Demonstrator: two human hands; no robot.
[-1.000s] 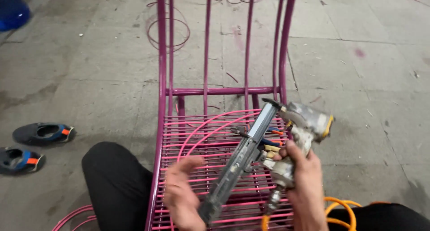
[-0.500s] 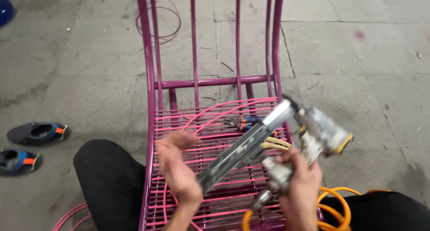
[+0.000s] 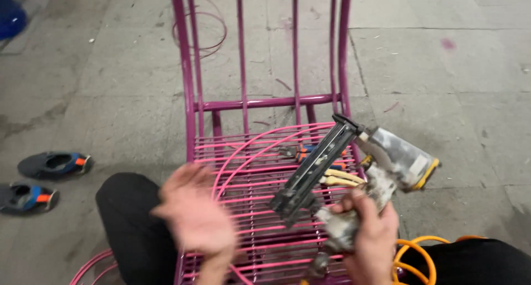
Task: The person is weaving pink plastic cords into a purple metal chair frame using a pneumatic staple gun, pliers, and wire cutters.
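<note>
- The right hand [image 3: 369, 234], at the lower right of the frame, is wrapping its fingers tight around the grip of a pneumatic staple gun [image 3: 354, 174], a worn grey tool with a yellow-edged cap.
- The gun's long dark magazine [image 3: 314, 171] is running on a diagonal, from the upper right near the gun's head down to the lower left, with its low end pointing toward the centre of the frame.
- The left hand [image 3: 194, 213], at lower centre-left, is hanging in the air with its fingers spread and holding nothing; it is blurred, so finer detail cannot be told.
- The magazine's low end is lying to the right of the left hand, near it but apart from it, and of the two hands the left is the free one closest to that end.
- Both hands are hovering over the pink-wired seat of a magenta metal chair frame [image 3: 265, 102], which is stretching up the middle of the frame.
- Pliers with orange and blue handles [image 3: 301, 151] are resting on the seat wires behind the magazine.
- An orange air hose [image 3: 412, 257] is coiling at the lower right, beside the right hand.
- Two dark shoes [image 3: 52, 164] are sitting on the concrete floor [image 3: 453, 97] at the left edge.
</note>
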